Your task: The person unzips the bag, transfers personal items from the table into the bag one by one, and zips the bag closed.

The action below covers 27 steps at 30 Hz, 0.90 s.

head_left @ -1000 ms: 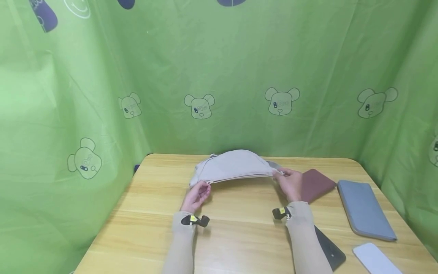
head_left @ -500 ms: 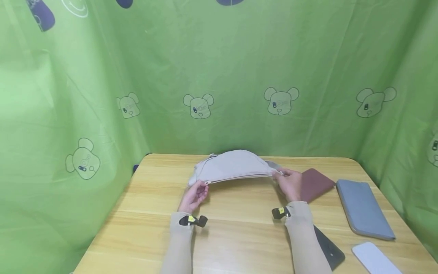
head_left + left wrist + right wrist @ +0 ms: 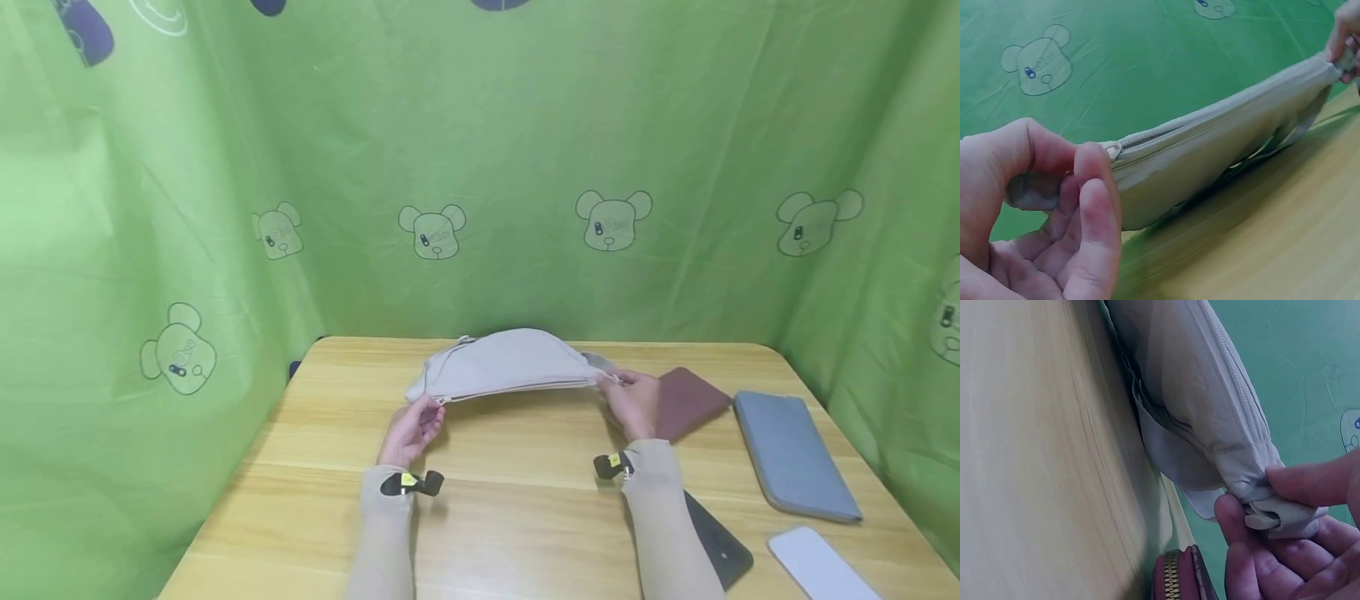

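Observation:
A light grey waist bag [image 3: 517,362] spans the gap between my two hands at the far side of the table, its zipper edge facing me. My left hand [image 3: 411,429] pinches the zipper pull [image 3: 1113,150] near the bag's left end. To the right of the slider, a narrow slit with zipper teeth [image 3: 1154,134] shows in the left wrist view. At the opposite end, my right hand [image 3: 633,404] grips the bag's corner between thumb and fingers, beside a strap loop [image 3: 1294,517]. Below the bag hangs part of its strap [image 3: 1172,456].
A maroon zip pouch [image 3: 693,400] lies just right of my right hand. Farther right is a blue-grey wallet [image 3: 798,454], with a white flat slab [image 3: 821,567] nearer me. A black flat item [image 3: 716,542] is partly under my right forearm. Green curtains [image 3: 480,167] surround the wooden table [image 3: 517,508].
My left hand has slid a little to the left with the zipper pull, along the bag's front edge. My right hand keeps its grip in nearly the same place.

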Available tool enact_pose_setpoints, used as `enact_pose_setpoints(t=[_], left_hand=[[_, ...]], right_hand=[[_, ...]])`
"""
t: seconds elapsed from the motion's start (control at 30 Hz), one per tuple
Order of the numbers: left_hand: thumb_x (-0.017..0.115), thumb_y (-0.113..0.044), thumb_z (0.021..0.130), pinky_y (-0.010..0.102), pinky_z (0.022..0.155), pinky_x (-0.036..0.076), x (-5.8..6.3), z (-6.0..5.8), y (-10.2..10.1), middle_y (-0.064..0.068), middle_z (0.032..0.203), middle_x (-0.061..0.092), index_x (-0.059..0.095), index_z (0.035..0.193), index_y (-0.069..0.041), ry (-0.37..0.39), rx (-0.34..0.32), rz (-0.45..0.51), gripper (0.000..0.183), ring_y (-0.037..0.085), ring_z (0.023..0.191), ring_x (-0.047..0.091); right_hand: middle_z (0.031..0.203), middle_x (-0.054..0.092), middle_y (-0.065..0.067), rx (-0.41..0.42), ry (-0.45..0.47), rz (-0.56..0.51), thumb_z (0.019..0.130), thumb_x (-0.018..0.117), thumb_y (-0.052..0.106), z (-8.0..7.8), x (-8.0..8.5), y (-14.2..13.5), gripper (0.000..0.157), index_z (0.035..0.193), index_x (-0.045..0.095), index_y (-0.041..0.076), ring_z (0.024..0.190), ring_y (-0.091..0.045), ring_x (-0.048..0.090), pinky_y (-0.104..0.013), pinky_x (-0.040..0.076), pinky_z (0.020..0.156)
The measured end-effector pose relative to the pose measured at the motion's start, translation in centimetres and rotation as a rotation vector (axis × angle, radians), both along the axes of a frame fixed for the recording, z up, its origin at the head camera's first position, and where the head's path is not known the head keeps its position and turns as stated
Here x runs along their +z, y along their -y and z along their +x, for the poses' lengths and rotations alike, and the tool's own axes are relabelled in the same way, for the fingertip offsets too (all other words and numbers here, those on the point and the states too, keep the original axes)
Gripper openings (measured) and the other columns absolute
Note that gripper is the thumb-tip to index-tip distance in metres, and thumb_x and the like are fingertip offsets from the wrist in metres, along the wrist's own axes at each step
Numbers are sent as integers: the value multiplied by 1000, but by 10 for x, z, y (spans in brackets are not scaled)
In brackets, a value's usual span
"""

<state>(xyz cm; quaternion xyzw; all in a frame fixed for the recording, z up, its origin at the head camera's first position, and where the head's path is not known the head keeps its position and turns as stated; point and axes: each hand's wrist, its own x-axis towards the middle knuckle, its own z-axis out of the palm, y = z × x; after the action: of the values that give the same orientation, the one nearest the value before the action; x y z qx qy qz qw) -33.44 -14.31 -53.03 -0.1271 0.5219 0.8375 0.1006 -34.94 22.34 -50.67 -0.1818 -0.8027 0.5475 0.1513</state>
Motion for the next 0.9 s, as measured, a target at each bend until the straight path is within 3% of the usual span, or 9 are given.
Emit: enact_pose_setpoints(t=[0.27, 0.5, 0.67, 0.8, 0.9], left_hand=[[63, -6, 89, 15, 66, 55, 3, 1, 4, -4, 74, 70, 68, 81, -10, 12, 16, -20, 10, 5, 68, 63], [64, -6, 90, 15, 67, 55, 2, 2, 10, -3, 77, 70, 66, 93, -7, 17, 12, -30, 4, 5, 70, 62], [61, -7, 91, 14, 64, 52, 1, 2, 19, -5, 76, 68, 65, 86, -10, 4, 2, -41, 7, 4, 68, 60], [59, -7, 92, 14, 64, 51, -1, 3, 26, -5, 77, 67, 63, 90, -10, -10, -14, -69, 5, 4, 69, 58], [60, -7, 92, 15, 66, 52, -2, 2, 30, -5, 79, 67, 63, 94, -9, -9, -25, -78, 4, 5, 71, 59]], right_hand=[[92, 79, -20, 0, -25, 15, 89, 79, 16, 1, 0, 0, 36, 118, 73, -3, 64, -9, 66, -18, 51, 57], [92, 78, -19, 22, 0, -13, 90, 76, 15, 0, -1, 2, 36, 120, 72, -4, 71, -23, 75, -22, 54, 54], [91, 78, -20, 11, -8, -1, 90, 77, 14, 0, -1, 2, 33, 118, 73, -4, 67, -17, 72, -22, 53, 54], [95, 78, -23, 33, -7, 10, 90, 76, 14, 1, 1, 3, 34, 118, 72, -5, 64, -10, 68, -21, 52, 55], [98, 78, -24, 60, -2, 19, 92, 75, 14, 1, 3, 5, 34, 119, 72, -6, 69, -16, 73, -21, 52, 55]])
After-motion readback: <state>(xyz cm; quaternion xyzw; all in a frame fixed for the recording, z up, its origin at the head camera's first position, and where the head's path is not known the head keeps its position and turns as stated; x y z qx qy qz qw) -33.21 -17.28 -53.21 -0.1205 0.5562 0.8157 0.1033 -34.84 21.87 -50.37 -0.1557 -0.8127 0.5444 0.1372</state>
